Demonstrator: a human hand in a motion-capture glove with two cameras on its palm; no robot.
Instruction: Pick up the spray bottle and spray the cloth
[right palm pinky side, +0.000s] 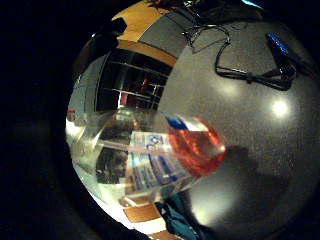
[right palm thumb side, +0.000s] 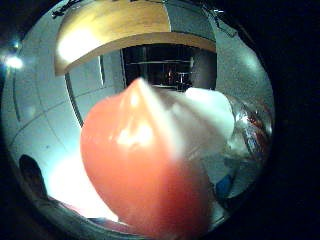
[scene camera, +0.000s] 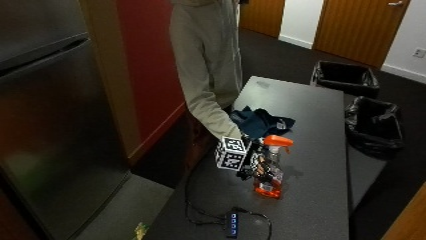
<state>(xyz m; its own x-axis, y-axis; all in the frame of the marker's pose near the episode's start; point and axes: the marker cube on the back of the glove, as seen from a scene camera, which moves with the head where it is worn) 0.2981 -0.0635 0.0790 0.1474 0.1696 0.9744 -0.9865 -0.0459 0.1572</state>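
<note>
In the outside view my gloved right hand (scene camera: 251, 166) grips the spray bottle (scene camera: 271, 175) around its neck, just under the orange trigger head (scene camera: 278, 141). The bottle is clear, stands upright and has red liquid at its bottom. I cannot tell whether its base touches the grey table (scene camera: 313, 110). The dark blue cloth (scene camera: 263, 120) lies crumpled on the table just beyond the bottle. The little finger side palm view shows the labelled bottle body (right palm pinky side: 150, 157) close up, with the cloth (right palm pinky side: 180, 220) beside it. The orange head (right palm thumb side: 145, 170) fills the thumb side palm view.
A blue power strip (scene camera: 233, 224) with a black cable lies on the table's near end, and its cable (right palm pinky side: 250, 75) shows in the palm view. Two black-lined bins (scene camera: 345, 77) (scene camera: 373, 125) stand beside the table. A red wall and a steel cabinet are at the left.
</note>
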